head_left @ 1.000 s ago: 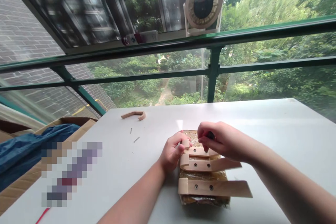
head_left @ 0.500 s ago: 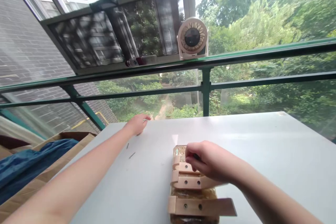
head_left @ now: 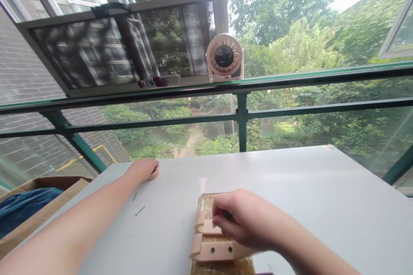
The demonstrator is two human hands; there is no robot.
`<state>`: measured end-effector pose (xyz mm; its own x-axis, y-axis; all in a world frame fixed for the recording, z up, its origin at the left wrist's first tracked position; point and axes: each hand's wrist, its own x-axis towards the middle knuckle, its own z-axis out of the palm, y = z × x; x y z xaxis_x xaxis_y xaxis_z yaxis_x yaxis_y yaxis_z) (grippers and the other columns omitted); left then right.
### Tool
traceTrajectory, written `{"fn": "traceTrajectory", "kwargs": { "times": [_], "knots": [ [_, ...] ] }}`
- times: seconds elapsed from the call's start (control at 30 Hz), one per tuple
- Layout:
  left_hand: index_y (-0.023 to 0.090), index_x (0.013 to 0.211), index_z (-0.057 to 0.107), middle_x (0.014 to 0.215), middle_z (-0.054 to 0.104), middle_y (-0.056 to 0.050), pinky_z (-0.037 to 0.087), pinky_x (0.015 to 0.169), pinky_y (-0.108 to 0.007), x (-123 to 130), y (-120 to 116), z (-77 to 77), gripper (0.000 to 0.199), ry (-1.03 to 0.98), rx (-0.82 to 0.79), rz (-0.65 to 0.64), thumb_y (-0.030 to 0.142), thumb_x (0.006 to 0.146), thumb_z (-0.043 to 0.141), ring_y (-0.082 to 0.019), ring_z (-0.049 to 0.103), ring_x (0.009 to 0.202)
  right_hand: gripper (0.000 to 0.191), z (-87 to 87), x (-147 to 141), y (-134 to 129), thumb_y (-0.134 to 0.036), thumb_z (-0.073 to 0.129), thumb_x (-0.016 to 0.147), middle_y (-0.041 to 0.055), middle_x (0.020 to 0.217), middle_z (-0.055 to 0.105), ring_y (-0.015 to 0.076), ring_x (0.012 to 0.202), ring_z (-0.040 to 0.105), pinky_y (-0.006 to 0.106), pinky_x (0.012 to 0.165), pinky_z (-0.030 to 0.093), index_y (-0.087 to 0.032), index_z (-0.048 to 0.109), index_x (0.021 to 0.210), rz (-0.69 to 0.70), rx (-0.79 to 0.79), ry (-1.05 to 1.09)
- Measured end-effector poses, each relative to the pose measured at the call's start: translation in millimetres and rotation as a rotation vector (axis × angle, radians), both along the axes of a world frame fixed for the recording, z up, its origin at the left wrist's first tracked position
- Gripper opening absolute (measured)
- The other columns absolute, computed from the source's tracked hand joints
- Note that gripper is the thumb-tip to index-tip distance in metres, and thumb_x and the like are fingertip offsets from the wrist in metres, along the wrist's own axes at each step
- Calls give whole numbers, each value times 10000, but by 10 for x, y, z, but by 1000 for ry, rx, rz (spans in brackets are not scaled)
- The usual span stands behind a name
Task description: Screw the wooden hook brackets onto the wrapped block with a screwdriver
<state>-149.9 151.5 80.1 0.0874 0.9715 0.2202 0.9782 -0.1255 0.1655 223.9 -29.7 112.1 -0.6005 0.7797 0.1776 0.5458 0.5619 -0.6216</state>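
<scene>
At the far left of the white table (head_left: 161, 232), my left hand (head_left: 146, 169) is closed near the edge; what it holds, if anything, is hidden. My right hand (head_left: 240, 215) is curled over the upper part of a packaged block (head_left: 206, 203), its fingers wrapped round a small dark thing too hidden to name. Light wooden pieces (head_left: 206, 250) with round screw heads lie across the block, which is wrapped in clear, shiny film. Two thin metal bits (head_left: 140, 210) lie on the table between the left forearm and the block.
A round pink fan (head_left: 225, 56) stands on the ledge behind the green railing (head_left: 241, 124). Beside it lies a small red and white packet (head_left: 159, 81). An open cardboard box (head_left: 41, 223) with blue cloth is at the left.
The view has shifted, so the table contents appear lower and further left. My left hand has closed up more at the table's far left. My right hand remains over the block.
</scene>
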Motion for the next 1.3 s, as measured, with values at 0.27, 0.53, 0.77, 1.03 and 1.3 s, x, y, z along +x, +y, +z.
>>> {"fn": "traceTrajectory", "kwargs": {
  "times": [0.27,0.53,0.77,1.03,1.3],
  "knots": [
    [190,565,524,593,545,-34,422,663,-325,23,203,208,178,-66,-20,35,219,733,576,-203,552,619,116,54,21,-37,-325,534,877,-20,831,711,103,674,561,209,582,327,-243,614,889,13,-5,-5],
    [204,1025,637,966,696,-73,475,784,-365,469,61,552,340,-429,151,-7,335,711,632,-266,634,888,223,136,91,-139,-286,494,889,33,831,738,161,718,606,252,625,359,-246,672,1017,103,101,-155],
    [207,1192,572,965,686,-48,582,793,-360,1231,-635,569,534,-881,117,-174,508,761,667,-206,681,906,110,291,255,-212,-317,578,863,15,882,708,159,771,595,259,662,363,-232,601,927,-7,248,-78],
    [197,921,593,825,582,26,560,750,-255,1791,-1381,329,311,-1441,13,-222,351,721,774,-105,607,791,291,371,420,-131,-448,654,824,18,793,649,192,727,570,288,631,334,-222,509,937,-356,483,-151],
    [171,918,606,1024,667,-40,577,772,-286,1870,-1528,-9,281,-1384,-64,-209,366,764,737,-133,645,859,168,279,581,-23,-421,536,886,1,758,671,166,638,554,266,544,293,-257,564,910,-398,379,-295]
  ]
}}
